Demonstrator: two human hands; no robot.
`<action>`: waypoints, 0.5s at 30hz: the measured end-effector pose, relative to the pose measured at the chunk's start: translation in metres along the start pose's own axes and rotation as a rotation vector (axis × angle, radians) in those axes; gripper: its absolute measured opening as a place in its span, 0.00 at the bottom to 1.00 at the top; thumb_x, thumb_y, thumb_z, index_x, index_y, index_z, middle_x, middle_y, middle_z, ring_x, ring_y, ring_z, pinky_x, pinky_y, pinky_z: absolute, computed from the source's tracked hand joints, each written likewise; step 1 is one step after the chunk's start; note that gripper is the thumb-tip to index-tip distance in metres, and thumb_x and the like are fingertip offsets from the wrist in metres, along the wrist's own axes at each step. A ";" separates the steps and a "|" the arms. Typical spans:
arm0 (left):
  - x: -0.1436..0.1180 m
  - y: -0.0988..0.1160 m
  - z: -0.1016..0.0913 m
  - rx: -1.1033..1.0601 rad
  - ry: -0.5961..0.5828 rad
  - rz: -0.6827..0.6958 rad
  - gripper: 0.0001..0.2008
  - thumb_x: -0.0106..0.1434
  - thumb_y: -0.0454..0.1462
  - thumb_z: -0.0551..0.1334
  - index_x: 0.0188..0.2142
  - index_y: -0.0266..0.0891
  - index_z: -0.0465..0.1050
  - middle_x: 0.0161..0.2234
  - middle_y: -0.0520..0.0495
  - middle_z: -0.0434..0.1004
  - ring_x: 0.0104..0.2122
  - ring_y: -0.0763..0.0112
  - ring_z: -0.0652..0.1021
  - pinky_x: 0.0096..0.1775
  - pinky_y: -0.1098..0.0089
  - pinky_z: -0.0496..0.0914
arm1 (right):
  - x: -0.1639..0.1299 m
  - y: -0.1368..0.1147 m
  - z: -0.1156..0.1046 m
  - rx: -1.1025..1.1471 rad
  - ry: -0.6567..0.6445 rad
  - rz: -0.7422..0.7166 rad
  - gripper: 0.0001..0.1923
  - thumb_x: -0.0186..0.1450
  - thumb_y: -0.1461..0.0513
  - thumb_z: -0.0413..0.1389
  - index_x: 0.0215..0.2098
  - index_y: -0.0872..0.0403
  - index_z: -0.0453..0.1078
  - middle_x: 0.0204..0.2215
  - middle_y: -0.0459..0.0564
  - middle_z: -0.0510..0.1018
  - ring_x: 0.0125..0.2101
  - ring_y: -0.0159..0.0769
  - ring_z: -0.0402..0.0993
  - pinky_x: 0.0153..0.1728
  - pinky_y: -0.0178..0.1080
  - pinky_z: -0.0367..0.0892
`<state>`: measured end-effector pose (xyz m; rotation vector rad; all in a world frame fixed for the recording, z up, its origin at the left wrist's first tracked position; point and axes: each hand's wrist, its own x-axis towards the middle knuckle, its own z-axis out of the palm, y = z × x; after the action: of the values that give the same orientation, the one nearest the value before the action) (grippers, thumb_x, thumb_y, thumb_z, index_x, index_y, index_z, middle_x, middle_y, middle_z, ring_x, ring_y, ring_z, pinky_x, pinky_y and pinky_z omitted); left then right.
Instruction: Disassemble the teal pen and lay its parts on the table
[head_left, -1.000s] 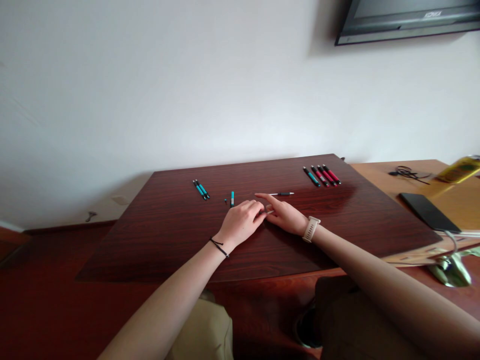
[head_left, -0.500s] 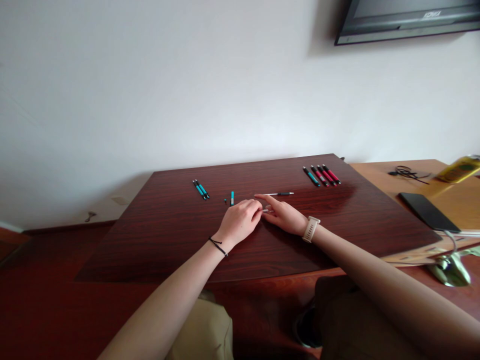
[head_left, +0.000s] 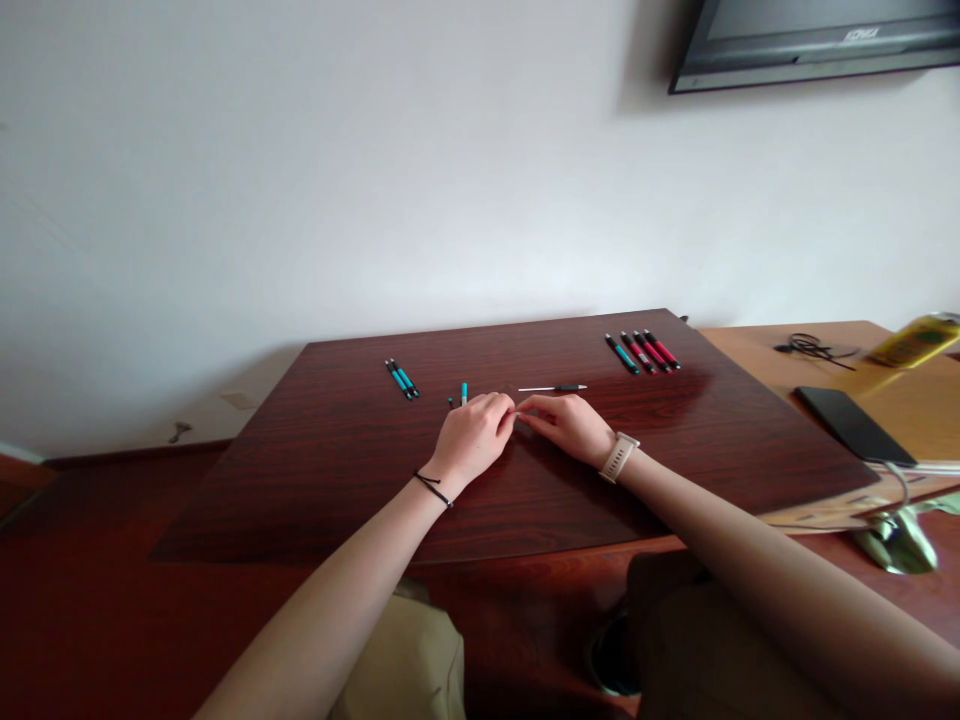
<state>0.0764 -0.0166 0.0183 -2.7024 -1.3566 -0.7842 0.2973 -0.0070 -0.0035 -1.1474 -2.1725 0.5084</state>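
My left hand point(head_left: 474, 435) and my right hand point(head_left: 568, 425) meet fingertip to fingertip over the middle of the dark wooden board point(head_left: 345, 470). Both sets of fingers are pinched together around something small that is hidden between them. Just behind the left hand lie a short teal pen barrel point(head_left: 464, 393) and a tiny dark piece point(head_left: 450, 402). A thin pen refill point(head_left: 553, 388) lies just beyond the right hand.
Two teal pens point(head_left: 401, 379) lie at the board's far left, several red and teal pens point(head_left: 643, 352) at its far right. On the lighter desk to the right are a black phone point(head_left: 853, 424), a cable point(head_left: 814, 347) and a yellow object point(head_left: 916, 340). A screen point(head_left: 810, 40) hangs above.
My right forefinger, stretched out flat a second ago, has curled in, and both hands have drawn together and lifted slightly so their fingertips pinch at one spot.
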 end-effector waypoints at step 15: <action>0.011 -0.021 -0.012 0.046 0.043 -0.129 0.05 0.73 0.34 0.60 0.40 0.43 0.74 0.36 0.48 0.80 0.37 0.64 0.79 0.41 0.66 0.70 | 0.009 -0.015 0.001 0.095 0.102 0.168 0.10 0.72 0.60 0.52 0.48 0.52 0.73 0.27 0.44 0.76 0.28 0.37 0.72 0.34 0.37 0.63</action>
<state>0.0610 0.0023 0.0292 -2.5691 -1.5325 -0.8044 0.2837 -0.0078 0.0077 -1.2822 -1.9550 0.6057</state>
